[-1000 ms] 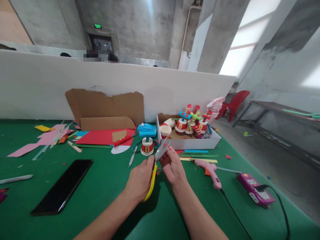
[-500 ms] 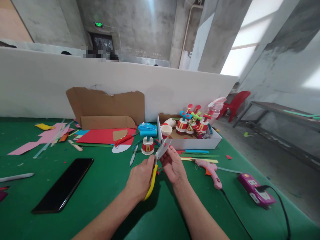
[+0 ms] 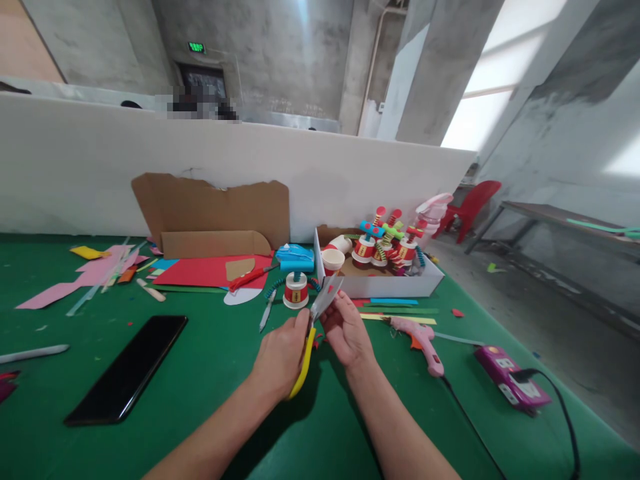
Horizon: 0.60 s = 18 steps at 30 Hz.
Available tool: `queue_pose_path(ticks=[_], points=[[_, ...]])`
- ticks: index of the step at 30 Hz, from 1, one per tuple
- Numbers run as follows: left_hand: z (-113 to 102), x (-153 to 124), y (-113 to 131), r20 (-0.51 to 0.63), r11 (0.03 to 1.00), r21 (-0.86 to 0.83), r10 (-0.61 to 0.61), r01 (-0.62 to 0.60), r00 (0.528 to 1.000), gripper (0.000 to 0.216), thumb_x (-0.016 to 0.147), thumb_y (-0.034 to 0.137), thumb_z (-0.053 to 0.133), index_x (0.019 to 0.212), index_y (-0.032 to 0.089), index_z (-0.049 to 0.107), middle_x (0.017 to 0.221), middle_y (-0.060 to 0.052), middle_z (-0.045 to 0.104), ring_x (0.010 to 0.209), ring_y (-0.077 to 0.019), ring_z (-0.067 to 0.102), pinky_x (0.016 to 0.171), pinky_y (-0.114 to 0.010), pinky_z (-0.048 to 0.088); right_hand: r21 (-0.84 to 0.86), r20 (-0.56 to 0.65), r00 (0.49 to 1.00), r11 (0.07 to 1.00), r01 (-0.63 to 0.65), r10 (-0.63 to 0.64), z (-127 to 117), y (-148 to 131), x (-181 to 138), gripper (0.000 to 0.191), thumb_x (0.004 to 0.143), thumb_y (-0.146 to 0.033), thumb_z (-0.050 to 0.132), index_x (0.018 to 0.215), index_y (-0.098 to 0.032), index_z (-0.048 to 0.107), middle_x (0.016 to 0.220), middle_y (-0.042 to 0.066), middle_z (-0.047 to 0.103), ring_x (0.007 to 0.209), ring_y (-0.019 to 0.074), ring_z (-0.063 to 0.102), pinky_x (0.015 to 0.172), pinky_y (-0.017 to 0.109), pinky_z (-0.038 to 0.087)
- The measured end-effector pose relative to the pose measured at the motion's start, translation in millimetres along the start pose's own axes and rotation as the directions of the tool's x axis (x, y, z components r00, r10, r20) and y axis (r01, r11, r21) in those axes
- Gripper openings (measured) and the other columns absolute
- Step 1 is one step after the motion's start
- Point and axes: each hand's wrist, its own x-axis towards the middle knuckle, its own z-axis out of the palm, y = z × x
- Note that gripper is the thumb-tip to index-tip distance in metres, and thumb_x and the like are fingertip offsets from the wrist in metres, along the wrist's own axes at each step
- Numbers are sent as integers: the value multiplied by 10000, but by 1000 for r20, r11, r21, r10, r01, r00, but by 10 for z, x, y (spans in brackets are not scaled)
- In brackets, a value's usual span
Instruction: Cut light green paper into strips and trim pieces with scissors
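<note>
While the left hand clamps scissors, the right hand pinches something red; cup lettering is illegible.

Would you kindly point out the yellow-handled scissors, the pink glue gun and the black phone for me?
Yellow-handled scissors [image 3: 307,353]: head view, on the yellow handle.
Pink glue gun [image 3: 423,337]: head view, on the body, near the grip.
Black phone [image 3: 127,372]: head view, middle of the screen.

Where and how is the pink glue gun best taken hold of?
Probably by the handle, from the near right side: the pink glue gun lies with its handle slanting toward the person and its nozzle pointing left, away from that approach. The right hand is nearer; the black cord leaves the handle's end.
</note>
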Motion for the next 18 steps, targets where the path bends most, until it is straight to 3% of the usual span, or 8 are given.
queue_pose_path(ticks=[18], points=[[-8, 1, -4, 10, 1000, -1, -5, 5, 1000, 328, 890, 112, 391, 1206, 199, 400, 1124, -104, 638, 927, -235, 675, 738, -322, 486, 14, -12, 1000, 1000, -14, 14, -19, 15, 0, 175, 677, -177, 792, 773, -193, 647, 751, -24, 710, 662, 93, 639, 661, 190, 525]])
